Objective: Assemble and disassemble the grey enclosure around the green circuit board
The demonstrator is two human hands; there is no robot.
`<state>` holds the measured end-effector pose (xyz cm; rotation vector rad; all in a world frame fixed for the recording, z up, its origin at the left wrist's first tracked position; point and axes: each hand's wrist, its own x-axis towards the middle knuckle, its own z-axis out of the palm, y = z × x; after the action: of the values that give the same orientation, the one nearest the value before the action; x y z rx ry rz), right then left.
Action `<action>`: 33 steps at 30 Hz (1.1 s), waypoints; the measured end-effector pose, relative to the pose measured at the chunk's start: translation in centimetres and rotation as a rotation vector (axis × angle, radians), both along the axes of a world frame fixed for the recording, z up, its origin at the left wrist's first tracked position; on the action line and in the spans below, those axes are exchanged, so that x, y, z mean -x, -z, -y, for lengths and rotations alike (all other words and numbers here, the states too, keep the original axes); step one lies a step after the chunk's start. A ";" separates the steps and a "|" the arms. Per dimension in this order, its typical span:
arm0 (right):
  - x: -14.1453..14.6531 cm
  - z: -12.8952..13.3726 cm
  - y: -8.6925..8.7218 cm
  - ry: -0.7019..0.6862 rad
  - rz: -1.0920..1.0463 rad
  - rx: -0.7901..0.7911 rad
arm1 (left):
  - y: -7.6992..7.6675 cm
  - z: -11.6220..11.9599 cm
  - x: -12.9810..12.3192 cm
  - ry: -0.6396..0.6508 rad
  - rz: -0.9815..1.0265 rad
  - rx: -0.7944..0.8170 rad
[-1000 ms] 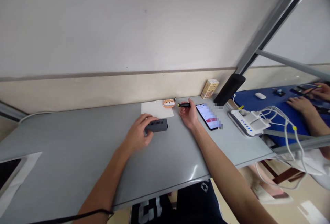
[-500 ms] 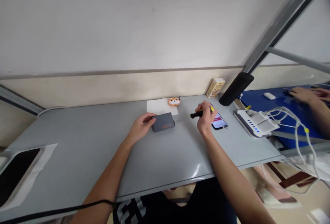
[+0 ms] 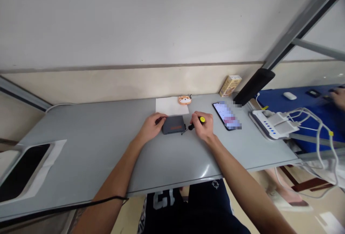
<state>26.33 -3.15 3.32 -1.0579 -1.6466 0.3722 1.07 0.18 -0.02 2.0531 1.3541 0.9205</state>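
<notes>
A small dark grey metal box (image 3: pixel 174 125) with an orange label lies flat on the grey desk (image 3: pixel 81 162), and my left hand (image 3: pixel 152 127) grips its left end. My right hand (image 3: pixel 202 125) is shut on a screwdriver (image 3: pixel 195 124) with a black and yellow handle. Its thin shaft points down-left, close to the box's right end. The screwdriver's tip is hard to make out against the desk. Behind the box lies a white sheet of paper (image 3: pixel 171 106), with a small orange animal figure (image 3: pixel 184 100) at its far edge.
A smartphone (image 3: pixel 226 116) lies right of my right hand, with a small printed carton (image 3: pixel 230 86) behind it. Further right stand a white power strip (image 3: pixel 272 124) with cables and a blue table (image 3: pixel 302 111), where a co-worker's hand (image 3: pixel 338 98) rests. A dark tablet (image 3: pixel 23 162) lies at the desk's left.
My right hand has moved left from over the phone, bringing the screwdriver next to the box. The box, turned flat since the oldest frame, stays in my left hand. The view has shifted slightly.
</notes>
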 end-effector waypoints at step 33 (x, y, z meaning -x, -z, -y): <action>2.6 1.2 0.6 -0.109 -0.219 0.145 | -3.5 1.9 -0.1 0.195 -0.065 0.058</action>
<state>23.73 -4.37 2.68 -0.9984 -1.5011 0.6641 1.15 -1.69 3.52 2.1418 1.1734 0.7286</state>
